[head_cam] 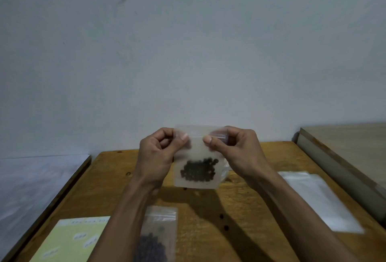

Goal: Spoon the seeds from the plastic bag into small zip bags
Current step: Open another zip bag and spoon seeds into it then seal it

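Background: plain pale wall (188, 42) behind a wooden table (240, 209).
Small zip bag (197, 157): held upright above the table, dark seeds (199, 170) gathered in its lower half.
Left hand (157, 155): thumb and curled fingers pinch the bag's top left corner at the zip strip.
Right hand (238, 151): pinches the top right corner the same way.
Second filled bag (158, 234): lies flat on the table near the front edge, partly under the left forearm.
Empty plastic bags (319, 199): flat on the right.
Yellow sheet (71, 238): flat on the left, just beside the second filled bag.
Loose seeds (223, 222): a few on the wood.

Two seeded zip bags (196, 157) (158, 234) (one held), one yellow sheet (73, 238).
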### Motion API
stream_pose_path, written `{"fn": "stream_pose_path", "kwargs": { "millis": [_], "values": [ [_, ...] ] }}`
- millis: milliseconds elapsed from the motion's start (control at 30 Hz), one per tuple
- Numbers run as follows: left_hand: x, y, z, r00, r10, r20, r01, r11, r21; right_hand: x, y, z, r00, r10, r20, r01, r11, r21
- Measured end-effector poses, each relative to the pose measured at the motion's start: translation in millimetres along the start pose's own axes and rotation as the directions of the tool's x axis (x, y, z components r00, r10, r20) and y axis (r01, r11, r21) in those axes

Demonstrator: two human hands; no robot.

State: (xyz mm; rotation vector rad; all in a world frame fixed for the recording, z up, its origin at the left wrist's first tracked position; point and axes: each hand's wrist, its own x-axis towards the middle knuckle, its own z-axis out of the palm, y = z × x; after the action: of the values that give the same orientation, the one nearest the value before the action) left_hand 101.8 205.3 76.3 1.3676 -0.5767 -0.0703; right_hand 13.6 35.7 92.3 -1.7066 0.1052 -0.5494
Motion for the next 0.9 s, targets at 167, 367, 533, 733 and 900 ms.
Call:
{"fn": "stream_pose_path", "kwargs": {
  "millis": [167,367,533,733,900],
  "values": [
    [-9.3,-3.9,2.7,0.994,-0.032,0.102,0.026,0.998,0.058,-9.9,9.2,6.4,0.994,0.075,0.074,-0.075,0.997,0.003],
    [-22.2,-12.0,3.2,0.998,-0.031,0.061,0.021,0.988,0.155,-22.6,21.1,15.5,0.984,0.164,0.065,-0.168,0.984,0.063],
    [-33.4,-14.2,-8.4,0.986,-0.164,0.018,0.162,0.983,0.090,-34.1,29.0,5.1,0.962,0.248,0.110,-0.262,0.956,0.129],
    [-49.5,-29.6,-24.6,0.957,-0.290,-0.029,0.291,0.951,0.106,-50.7,46.4,5.1,0.957,0.276,0.088,-0.283,0.956,0.075],
    [-62.6,-42.8,-24.9,0.916,-0.400,-0.028,0.399,0.905,0.149,-61.1,64.8,4.8,0.924,0.373,0.089,-0.379,0.922,0.074]
  ]
}}
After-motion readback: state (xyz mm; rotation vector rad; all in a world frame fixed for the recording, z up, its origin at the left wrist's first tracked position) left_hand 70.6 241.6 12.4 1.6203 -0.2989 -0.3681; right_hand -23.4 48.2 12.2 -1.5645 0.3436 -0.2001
